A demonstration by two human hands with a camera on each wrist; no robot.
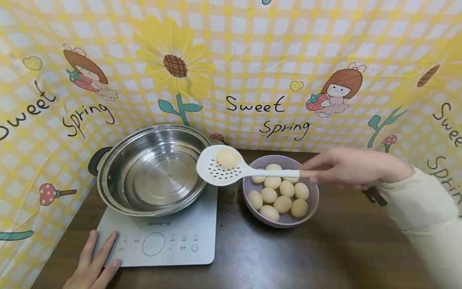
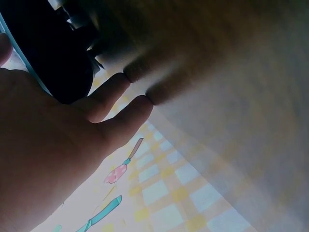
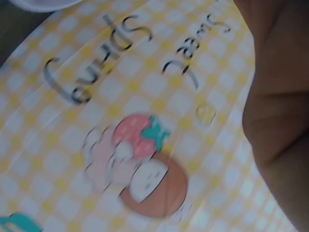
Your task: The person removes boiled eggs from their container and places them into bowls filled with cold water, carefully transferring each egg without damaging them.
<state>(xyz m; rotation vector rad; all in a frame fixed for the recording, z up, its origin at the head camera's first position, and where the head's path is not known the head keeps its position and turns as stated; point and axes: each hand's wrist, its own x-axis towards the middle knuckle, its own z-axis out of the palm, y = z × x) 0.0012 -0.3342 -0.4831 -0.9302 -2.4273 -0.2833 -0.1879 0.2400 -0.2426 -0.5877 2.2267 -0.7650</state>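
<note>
My right hand [image 1: 346, 166] grips the wooden end of a white slotted spoon [image 1: 207, 170], whose head reaches left to the right edge of a steel pot [image 1: 113, 184]. One pale egg [image 1: 227, 159] lies in the spoon's head. Under the handle, a purple bowl [image 1: 313, 205] holds several eggs [image 1: 282, 204]. My left hand [image 1: 94, 265] rests with fingers extended on the front left corner of a white induction cooker [image 1: 195, 259]. In the left wrist view the cooker's dark side stands beside the hand [image 2: 53, 125]. The right wrist view shows part of the hand [image 3: 285, 96] but not the spoon.
The pot stands on the cooker, its black side handle [image 1: 97, 160] sticking out left. Control marks line the cooker's front. A yellow checked cloth [image 1: 231, 72] covers the walls behind and beside the dark wooden table [image 1: 260, 257]. A dark object [image 1: 375, 196] lies under the right wrist.
</note>
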